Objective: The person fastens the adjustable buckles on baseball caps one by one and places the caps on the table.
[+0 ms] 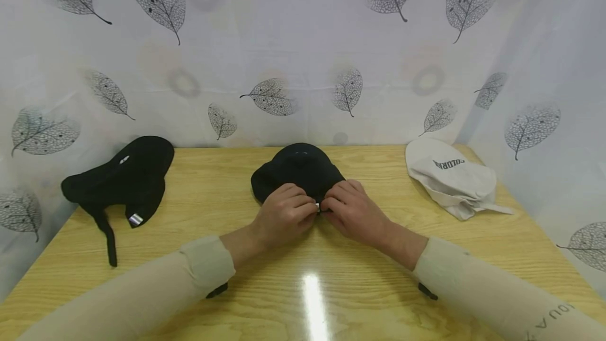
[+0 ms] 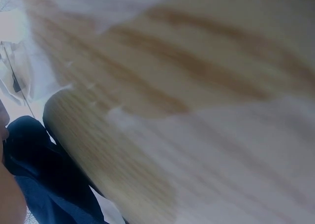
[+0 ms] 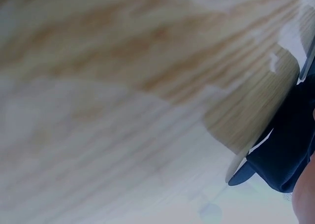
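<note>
In the head view a black cap [image 1: 300, 164] lies mid-table, its crown toward the back wall. My left hand [image 1: 289, 216] and my right hand [image 1: 357, 212] meet at its near edge, fingers curled and pinching the strap. A small shiny metal buckle [image 1: 317, 207] shows between the fingertips; the strap itself is mostly hidden by the hands. The left wrist view has the dark cap [image 2: 54, 179] at lower left beside the edge of my hand. At the right of the right wrist view, the cap [image 3: 285, 140] appears again next to my palm.
Another black cap [image 1: 137, 172] lies at the left, its strap hanging toward the front and a metal buckle [image 1: 135, 219] showing. A white cap [image 1: 450, 175] with dark lettering is at the right. Behind the wooden table [image 1: 265, 299] hangs a leaf-patterned curtain [image 1: 303, 51].
</note>
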